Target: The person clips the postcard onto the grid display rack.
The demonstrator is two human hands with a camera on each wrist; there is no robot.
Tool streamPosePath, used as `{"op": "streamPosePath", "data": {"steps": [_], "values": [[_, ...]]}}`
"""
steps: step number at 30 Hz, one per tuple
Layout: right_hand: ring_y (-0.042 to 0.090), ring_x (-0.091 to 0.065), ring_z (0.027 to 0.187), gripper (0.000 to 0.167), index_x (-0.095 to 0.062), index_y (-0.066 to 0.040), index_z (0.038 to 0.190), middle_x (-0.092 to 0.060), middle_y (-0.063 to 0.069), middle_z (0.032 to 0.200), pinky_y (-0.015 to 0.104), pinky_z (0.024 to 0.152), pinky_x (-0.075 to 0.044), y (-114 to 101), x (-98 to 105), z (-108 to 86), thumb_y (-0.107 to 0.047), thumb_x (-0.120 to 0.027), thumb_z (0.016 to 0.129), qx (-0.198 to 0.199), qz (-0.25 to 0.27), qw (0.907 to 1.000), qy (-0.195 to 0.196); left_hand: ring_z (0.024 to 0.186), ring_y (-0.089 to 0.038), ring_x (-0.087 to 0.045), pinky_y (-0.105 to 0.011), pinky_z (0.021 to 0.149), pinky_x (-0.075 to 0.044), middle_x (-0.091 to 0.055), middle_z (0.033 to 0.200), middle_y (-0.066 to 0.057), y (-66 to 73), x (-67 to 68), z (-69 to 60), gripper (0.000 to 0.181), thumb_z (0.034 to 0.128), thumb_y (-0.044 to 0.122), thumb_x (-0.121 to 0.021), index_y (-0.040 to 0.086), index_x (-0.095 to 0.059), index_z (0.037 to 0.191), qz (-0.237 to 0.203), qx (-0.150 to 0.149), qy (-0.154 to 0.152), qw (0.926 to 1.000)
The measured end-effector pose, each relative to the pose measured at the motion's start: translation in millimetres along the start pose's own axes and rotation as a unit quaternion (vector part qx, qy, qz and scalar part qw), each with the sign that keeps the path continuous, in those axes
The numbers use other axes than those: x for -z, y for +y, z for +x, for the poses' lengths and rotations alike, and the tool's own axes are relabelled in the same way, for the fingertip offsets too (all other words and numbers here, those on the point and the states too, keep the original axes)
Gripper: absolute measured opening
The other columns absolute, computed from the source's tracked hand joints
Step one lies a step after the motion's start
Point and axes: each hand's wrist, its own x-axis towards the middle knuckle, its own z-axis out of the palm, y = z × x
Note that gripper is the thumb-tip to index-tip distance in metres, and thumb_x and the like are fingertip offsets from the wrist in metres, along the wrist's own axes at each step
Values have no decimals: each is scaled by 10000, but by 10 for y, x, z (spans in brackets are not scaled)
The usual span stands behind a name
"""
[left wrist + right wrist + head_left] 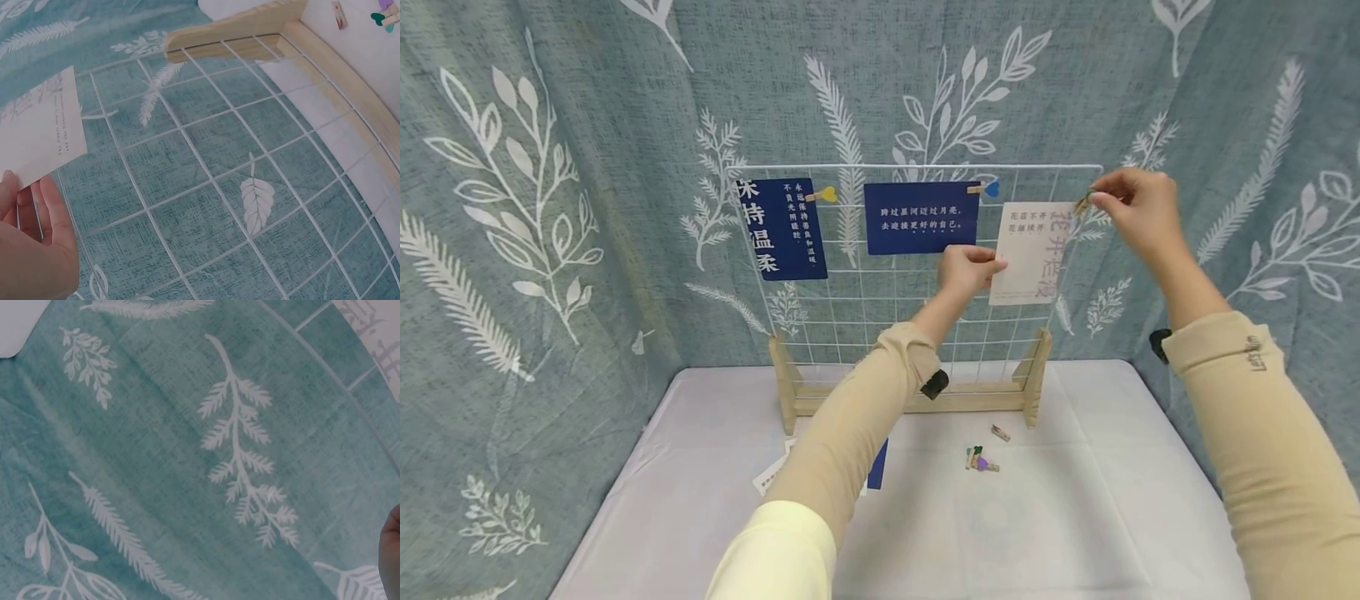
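Note:
A white card (1024, 258) with printed characters is held up against the white wire grid (880, 308), toward its right side. My left hand (966, 271) pinches the card's left edge between thumb and fingers; the left wrist view shows the same card (44, 134) above the hand (37, 244). At the card's upper right corner my right hand (1135, 204) pinches a small clothespin (1082, 202), mostly covered by the fingers. Whether the clothespin bites on the card, I cannot tell. Only a sliver of the right hand (390, 550) shows in the right wrist view.
Two blue cards hang on the grid, one (786, 229) by a yellow-heart clothespin (823, 195), another (921, 218) by a blue-heart one (987, 189). A wooden base (910, 404) carries the grid. Several clothespins (981, 460) and more cards (877, 467) lie on the white table (1037, 533).

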Motion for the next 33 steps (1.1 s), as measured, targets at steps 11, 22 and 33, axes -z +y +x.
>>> {"op": "streamPosePath", "data": {"steps": [11,22,33], "values": [[-148,-399,511,219,-690,66,990,-402,-367,555,97,505,-317,-31,-26,67,-124,-628,900,-406,218,9986,262,768,-225,-696,-160,517,-469,-738,938,-96,29,-77,-37,182,813,150,-739,47,-744,964,277,-277,427,9983],[-132,-399,377,257,-662,77,1069,-647,294,1077,95,409,-308,-88,-115,117,-120,-605,913,-652,111,9978,-32,878,-201,-687,-272,702,-540,-739,949,-70,20,-100,-68,183,809,165,-741,69,-749,964,393,-249,674,9966],[-92,-445,391,285,-636,69,1132,-635,283,1122,80,445,-386,-135,-121,157,-126,-576,932,-766,-3,9940,-781,868,-205,-687,-261,694,-528,-741,933,-70,36,-114,-99,159,811,155,-739,67,-755,942,306,-125,739,9967]]}}
